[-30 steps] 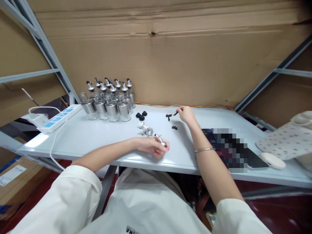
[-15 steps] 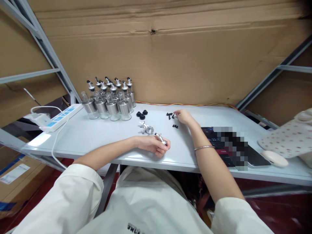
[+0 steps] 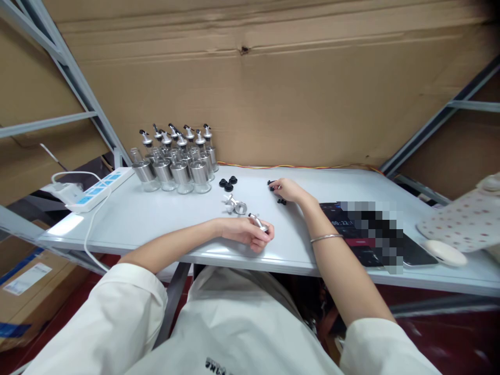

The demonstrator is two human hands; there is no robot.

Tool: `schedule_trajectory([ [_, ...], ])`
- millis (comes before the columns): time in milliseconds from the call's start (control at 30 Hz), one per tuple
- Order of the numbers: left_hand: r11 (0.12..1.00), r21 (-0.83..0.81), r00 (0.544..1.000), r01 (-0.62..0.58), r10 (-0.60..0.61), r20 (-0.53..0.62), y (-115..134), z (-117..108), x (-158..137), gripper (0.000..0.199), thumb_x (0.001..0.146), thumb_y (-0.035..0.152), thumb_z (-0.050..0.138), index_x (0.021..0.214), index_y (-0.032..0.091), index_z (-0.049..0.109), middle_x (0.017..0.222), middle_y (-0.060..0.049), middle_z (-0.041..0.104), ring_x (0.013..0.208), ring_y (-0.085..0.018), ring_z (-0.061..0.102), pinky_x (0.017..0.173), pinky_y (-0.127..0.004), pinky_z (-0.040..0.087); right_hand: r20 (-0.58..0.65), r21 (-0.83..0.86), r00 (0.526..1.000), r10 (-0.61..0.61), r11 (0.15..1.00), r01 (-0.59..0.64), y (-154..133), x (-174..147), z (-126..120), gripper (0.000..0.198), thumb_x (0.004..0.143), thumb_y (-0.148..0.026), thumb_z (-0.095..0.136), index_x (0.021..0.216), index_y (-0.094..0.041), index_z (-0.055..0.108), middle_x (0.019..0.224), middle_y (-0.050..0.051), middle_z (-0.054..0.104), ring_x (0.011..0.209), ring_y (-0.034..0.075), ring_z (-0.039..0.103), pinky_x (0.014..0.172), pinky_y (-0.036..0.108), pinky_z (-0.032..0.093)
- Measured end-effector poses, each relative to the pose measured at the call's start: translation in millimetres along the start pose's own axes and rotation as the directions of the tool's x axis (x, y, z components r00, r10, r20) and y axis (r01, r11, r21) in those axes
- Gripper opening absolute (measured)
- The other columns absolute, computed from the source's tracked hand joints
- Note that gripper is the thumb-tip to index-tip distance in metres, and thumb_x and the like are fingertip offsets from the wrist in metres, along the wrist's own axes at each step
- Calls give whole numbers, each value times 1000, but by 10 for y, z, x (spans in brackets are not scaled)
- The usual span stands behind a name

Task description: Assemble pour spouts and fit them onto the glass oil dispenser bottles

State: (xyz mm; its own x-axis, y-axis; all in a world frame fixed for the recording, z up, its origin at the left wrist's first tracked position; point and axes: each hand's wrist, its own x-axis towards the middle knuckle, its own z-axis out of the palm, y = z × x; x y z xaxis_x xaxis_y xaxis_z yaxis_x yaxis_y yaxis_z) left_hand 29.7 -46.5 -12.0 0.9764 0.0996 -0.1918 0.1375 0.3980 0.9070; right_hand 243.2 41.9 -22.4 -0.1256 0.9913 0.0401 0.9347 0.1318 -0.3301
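Note:
My left hand point(image 3: 250, 234) is closed around a silver pour spout point(image 3: 258, 224) with a dark tip, just above the front of the table. Farther back, my right hand point(image 3: 289, 190) has its fingers bent down onto a small pile of black plastic pieces point(image 3: 270, 183); the hand covers part of the pile, and what its fingertips pinch is hidden. Small black caps point(image 3: 282, 201) lie just in front of that hand. To the left are loose silver spout parts point(image 3: 235, 205) and, behind them, three black stoppers point(image 3: 228, 184).
Several glass-and-steel bottles point(image 3: 180, 173) stand at the back left, some topped with spouts. A white power strip point(image 3: 99, 189) with a cable sits at the left edge. On the right lie a dark tablet point(image 3: 351, 237), a cream oval object point(image 3: 445, 253) and a dotted bag point(image 3: 455, 224).
My right hand has moved slightly left and forward over the pile of black pieces, covering more of it. The left hand stays in place with the spout.

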Motion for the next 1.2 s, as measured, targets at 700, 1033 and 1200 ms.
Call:
schedule_trajectory([
  [700, 1000, 1, 1000, 14, -14, -3, 2, -9, 3, 34, 65, 35, 77, 73, 14, 51, 55, 4, 47, 51, -9, 42, 54, -24, 30, -146, 120, 986, 83, 991, -66, 163, 165, 107, 46, 78, 2, 41, 119, -7, 61, 111, 14, 68, 101, 18, 63, 92, 26, 45],
  [1033, 1000, 13, 1000, 2, -2, 24, 1, -17, 2, 32, 68, 33, 75, 73, 14, 51, 56, 4, 48, 52, -8, 43, 55, -24, 31, -126, -1, 991, -55, 998, 55, 200, 168, 161, 35, 81, -7, 49, 109, -15, 69, 126, 10, 61, 117, 21, 55, 100, 25, 38],
  [1200, 1000, 16, 1000, 5, -5, 10, 6, -8, 0, 34, 66, 35, 77, 73, 14, 51, 56, 3, 48, 52, -9, 43, 54, -24, 31, -156, -30, 987, -43, 999, 38, 173, 134, 122, 32, 81, -9, 50, 105, -14, 70, 114, 11, 67, 107, 20, 60, 95, 24, 41],
])
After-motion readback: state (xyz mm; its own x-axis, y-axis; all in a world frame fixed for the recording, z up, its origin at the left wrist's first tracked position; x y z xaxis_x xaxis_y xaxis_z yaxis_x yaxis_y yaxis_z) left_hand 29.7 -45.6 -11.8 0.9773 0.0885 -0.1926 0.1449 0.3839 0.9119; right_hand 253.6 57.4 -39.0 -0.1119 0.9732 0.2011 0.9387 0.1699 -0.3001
